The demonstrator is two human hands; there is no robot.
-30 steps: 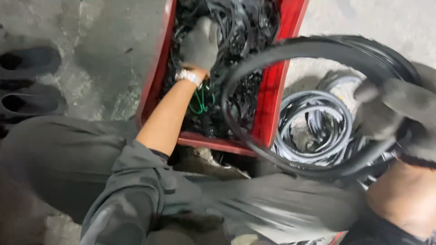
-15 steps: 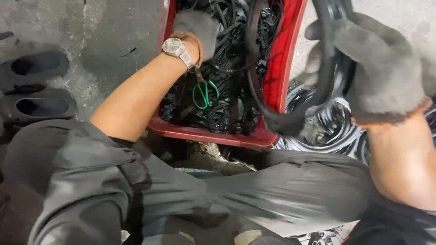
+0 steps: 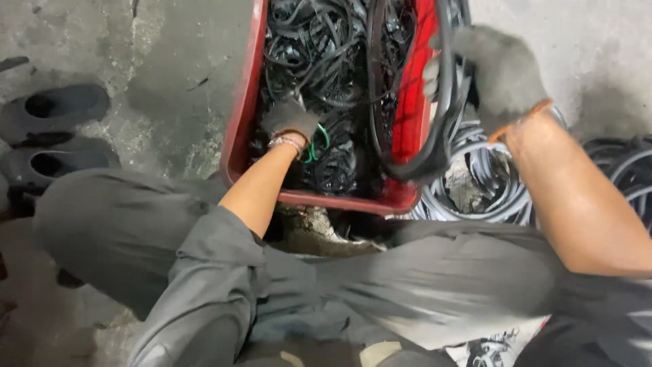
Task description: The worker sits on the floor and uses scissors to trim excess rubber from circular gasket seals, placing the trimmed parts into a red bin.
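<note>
A black ring (image 3: 414, 136) is gripped edge-on by the right hand (image 3: 499, 78), its long axis pointing into the crate (image 3: 238, 129). The left hand (image 3: 291, 119) is buried in the tangle (image 3: 319, 61) below-left; its grip cannot be told.

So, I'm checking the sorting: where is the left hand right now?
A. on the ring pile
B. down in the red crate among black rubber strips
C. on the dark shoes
B: the gloved left hand is inside the red crate, among the black rubber strips.
</note>
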